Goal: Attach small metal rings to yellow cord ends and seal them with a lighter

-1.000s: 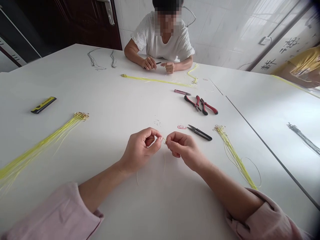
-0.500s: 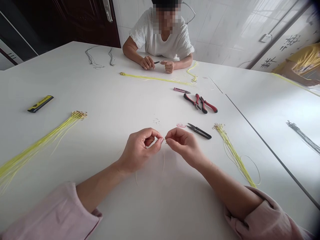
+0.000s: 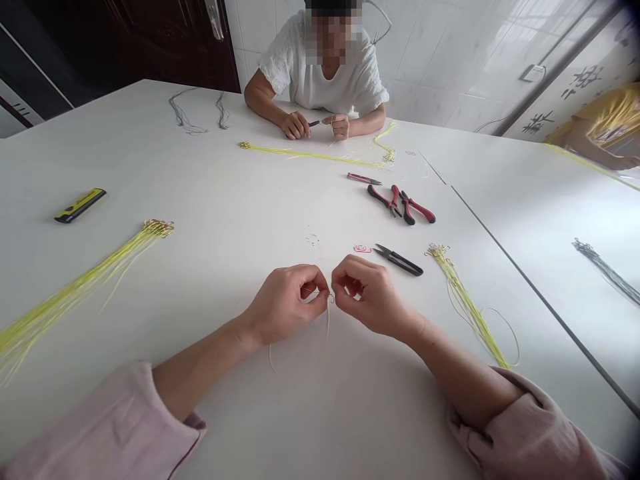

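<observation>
Near the middle of the white table, my left hand [image 3: 290, 301] pinches a thin pale yellow cord [image 3: 328, 323]. One end of the cord hangs below the fingertips and another stretch shows under the palm. A tiny hook [image 3: 331, 299] sits between the two hands, at the fingertips. My right hand [image 3: 373, 293] is closed beside it, thumb against index finger; its fingertips hide most of what they hold. Black thread snips [image 3: 399, 260] lie just beyond my right hand. A bundle of yellow cords with hooks [image 3: 465, 303] rests to the right.
Another yellow bundle [image 3: 100, 275] and a yellow-black cutter [image 3: 81, 205] lie at left. Two red-black pliers [image 3: 395, 203] and pink snips [image 3: 364, 179] are further back. Across the table [image 3: 225, 413] a person in white [image 3: 320, 80] works; grey cords [image 3: 607, 270] lie at right.
My hands have bent further at the fingers and their tips sit slightly lower. The small hook now shows more clearly between them. Across the table, the person's fingers have shifted slightly.
</observation>
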Demonstrator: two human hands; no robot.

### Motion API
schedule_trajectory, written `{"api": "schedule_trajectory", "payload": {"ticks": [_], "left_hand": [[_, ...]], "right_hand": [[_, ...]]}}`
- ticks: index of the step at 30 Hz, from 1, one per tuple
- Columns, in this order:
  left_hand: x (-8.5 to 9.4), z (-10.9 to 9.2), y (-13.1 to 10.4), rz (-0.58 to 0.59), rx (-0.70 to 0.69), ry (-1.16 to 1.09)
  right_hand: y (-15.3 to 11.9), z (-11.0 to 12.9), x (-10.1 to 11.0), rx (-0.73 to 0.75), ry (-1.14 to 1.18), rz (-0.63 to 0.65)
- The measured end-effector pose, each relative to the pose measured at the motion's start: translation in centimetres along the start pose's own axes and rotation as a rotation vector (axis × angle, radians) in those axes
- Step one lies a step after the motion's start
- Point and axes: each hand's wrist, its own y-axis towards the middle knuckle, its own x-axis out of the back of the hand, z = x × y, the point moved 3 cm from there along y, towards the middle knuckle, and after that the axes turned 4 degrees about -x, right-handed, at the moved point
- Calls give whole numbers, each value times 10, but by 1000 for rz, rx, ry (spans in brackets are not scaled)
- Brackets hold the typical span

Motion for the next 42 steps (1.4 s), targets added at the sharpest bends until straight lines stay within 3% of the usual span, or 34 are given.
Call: {"api": "schedule_trajectory", "payload": {"ticks": [6, 11, 22, 30, 42], "left_hand": [[2, 5, 0, 39, 151, -268], [2, 6, 0, 29, 143, -312], [0, 6, -1, 76, 113, -230], [1, 7, 2, 12, 99, -150], [0, 4, 1, 22, 93, -226]], "right_hand": [[3, -7, 7, -318, 248, 16], [1, -8, 2, -404, 297, 171], [-2, -2, -3, -309, 223, 245], [-3, -2, -4, -111, -20, 127], [-4, 3, -5, -78, -20, 117]]}}
